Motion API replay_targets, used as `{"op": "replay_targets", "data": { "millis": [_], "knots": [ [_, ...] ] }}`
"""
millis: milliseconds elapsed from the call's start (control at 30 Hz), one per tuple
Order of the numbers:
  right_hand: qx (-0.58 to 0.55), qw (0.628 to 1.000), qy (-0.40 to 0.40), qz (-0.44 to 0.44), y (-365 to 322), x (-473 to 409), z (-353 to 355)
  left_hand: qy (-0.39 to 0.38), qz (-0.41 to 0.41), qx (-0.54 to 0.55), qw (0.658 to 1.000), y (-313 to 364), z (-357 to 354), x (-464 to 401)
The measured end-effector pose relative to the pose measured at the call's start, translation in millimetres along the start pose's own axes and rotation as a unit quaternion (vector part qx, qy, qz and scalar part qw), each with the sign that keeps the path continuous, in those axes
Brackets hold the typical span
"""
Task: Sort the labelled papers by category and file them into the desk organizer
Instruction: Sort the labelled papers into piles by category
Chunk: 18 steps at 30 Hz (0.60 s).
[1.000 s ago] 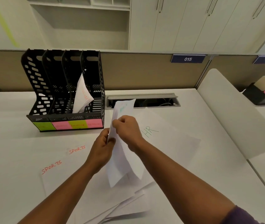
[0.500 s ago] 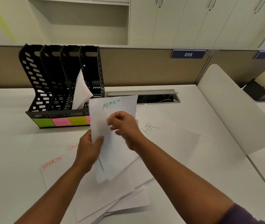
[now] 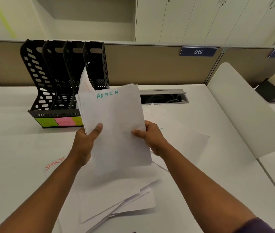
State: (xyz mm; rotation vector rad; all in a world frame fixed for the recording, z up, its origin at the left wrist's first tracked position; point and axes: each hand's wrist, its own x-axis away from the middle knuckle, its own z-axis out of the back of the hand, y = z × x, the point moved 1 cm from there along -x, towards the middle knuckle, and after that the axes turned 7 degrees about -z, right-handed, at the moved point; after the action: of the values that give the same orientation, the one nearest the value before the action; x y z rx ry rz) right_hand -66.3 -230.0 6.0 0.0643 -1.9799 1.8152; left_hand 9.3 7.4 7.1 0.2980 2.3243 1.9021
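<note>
While held, ADMIN papers (image 3: 114, 125) hide organizer (image 3: 62, 78)

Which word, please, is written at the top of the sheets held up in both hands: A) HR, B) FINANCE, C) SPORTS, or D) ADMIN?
D: the held sheets show ADMIN in green at the top, with the left hand and right hand each gripping a side edge.

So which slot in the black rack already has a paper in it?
The slot farthest right in the desk organizer: a white sheet leans inside it. The other three slots look empty.
</note>
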Motion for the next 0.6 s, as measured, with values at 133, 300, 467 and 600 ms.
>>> {"op": "replay_targets", "data": {
  "millis": [133, 300, 467, 600],
  "knots": [
    [0.028, 0.992, 0.037, 0.121, -16.9, 10.4, -11.5, 0.038, -0.120, -0.039, 0.991, 12.0, -7.6, 0.7],
    [0.077, 0.993, 0.003, 0.090, -0.4, 20.7, -26.3, 0.064, -0.081, -0.042, 0.994, -6.3, -5.5, 8.2],
    [0.193, 0.981, -0.022, 0.020, 41.6, 8.9, -21.1, 0.106, 0.012, -0.115, 0.988, -41.4, 10.6, 15.8],
    [0.364, 0.927, 0.091, -0.022, 62.8, -15.1, 0.7, 0.140, 0.023, -0.171, 0.975, -44.6, 26.0, 8.1]
  ]
}}
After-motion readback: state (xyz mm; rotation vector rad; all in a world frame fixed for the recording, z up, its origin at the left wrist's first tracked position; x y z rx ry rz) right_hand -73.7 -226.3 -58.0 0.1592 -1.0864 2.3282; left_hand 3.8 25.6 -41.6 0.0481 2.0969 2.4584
